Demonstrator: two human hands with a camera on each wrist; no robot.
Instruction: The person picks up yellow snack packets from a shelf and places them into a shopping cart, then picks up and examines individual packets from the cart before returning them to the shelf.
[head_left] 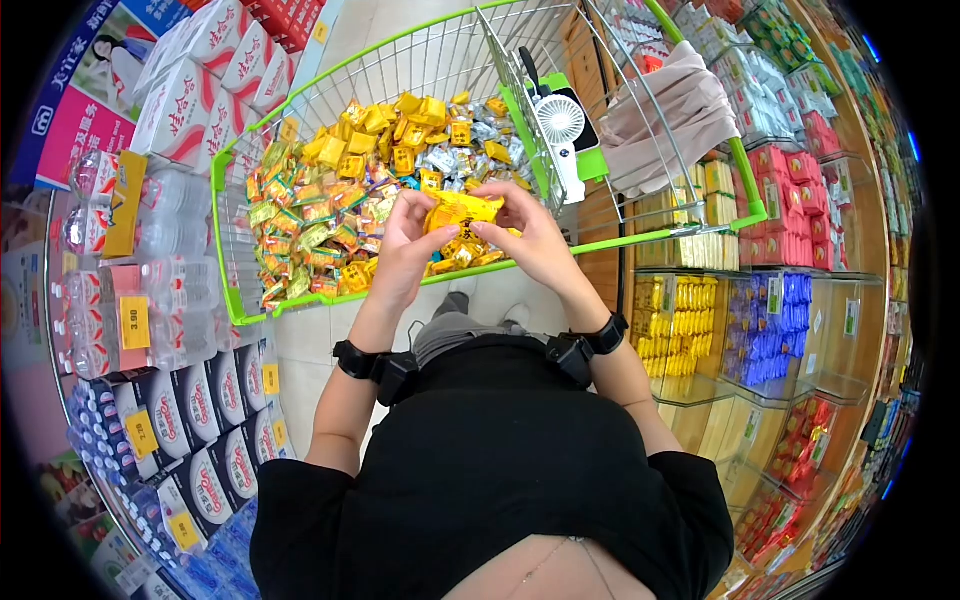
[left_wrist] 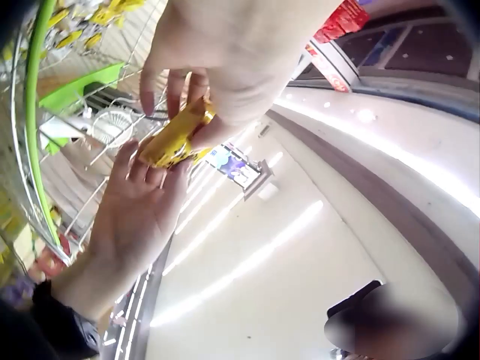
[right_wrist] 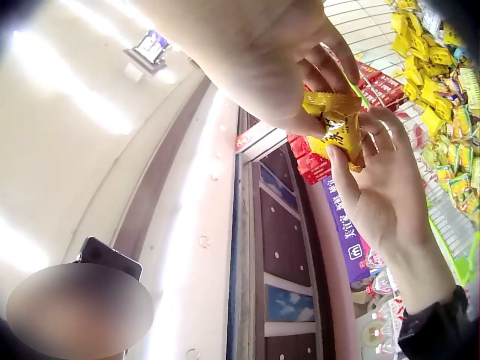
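In the head view both hands meet over the near rim of a green-edged shopping cart (head_left: pixel 222 215). Between them is a small yellow wrapped snack packet (head_left: pixel 462 210) with dark lettering. My left hand (head_left: pixel 405 245) pinches its left side between thumb and fingers, while my right hand (head_left: pixel 535 240) grips the right side. From the right wrist, the packet (right_wrist: pixel 339 135) shows crinkled wrapper between the two thumbs. The left wrist view has the same packet (left_wrist: pixel 176 139) seen from its side. Beneath the hands lies a heap of wrapped snacks (head_left: pixel 340 190), mostly yellow, green and silver.
A white handheld fan (head_left: pixel 562 125) and a pale cloth (head_left: pixel 670 110) sit in the cart's right part. Bottled water packs (head_left: pixel 180 290) and white cartons (head_left: pixel 190 110) are stacked at left. Shelves of packaged snacks (head_left: pixel 680 320) line the right side.
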